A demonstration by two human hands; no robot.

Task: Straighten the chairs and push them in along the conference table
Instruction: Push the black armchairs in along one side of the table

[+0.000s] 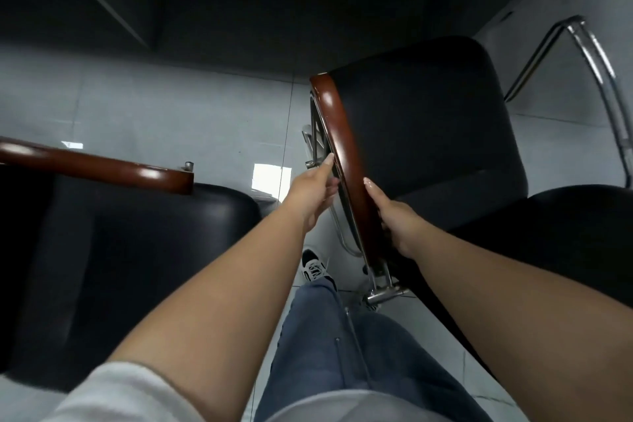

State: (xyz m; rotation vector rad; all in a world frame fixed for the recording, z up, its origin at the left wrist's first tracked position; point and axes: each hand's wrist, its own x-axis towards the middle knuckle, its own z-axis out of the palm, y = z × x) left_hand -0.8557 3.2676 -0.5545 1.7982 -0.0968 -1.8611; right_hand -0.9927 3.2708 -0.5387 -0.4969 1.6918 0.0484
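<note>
both hands on the armrest of a black chair

the person stands between two chairs and looks down along bare forearms. the chair on the right (428,134) has a black, smooth, leather-like seat and back cushion, a glossy reddish-brown wooden armrest (342,147) with a bright highlight near its far end, and a chrome tube frame (582,55) that loops out on the far right side. more chrome tubing and a bracket show under the armrest near the person's leg. this chair sits at an angle, its armrest running diagonally from the upper middle toward the person.

the left hand (313,192) reaches the outer side of that armrest, fingers extended along the underside and metal support; whether they curl round it cannot be told. the right hand (397,219) grips the same armrest from the seat side, thumb lying up along the wood and fingers wrapped beneath.

the second chair (137,250) stands at the left, also black-cushioned, with a matching brown wooden armrest (102,164) running across the view. the dark underside and edge of the counter (239,10) fill the top of the view, just beyond both chairs. the floor (171,113) is pale grey tile with window glare. blue jeans (342,336) and a black-and-white sneaker (313,267) show below.
</note>
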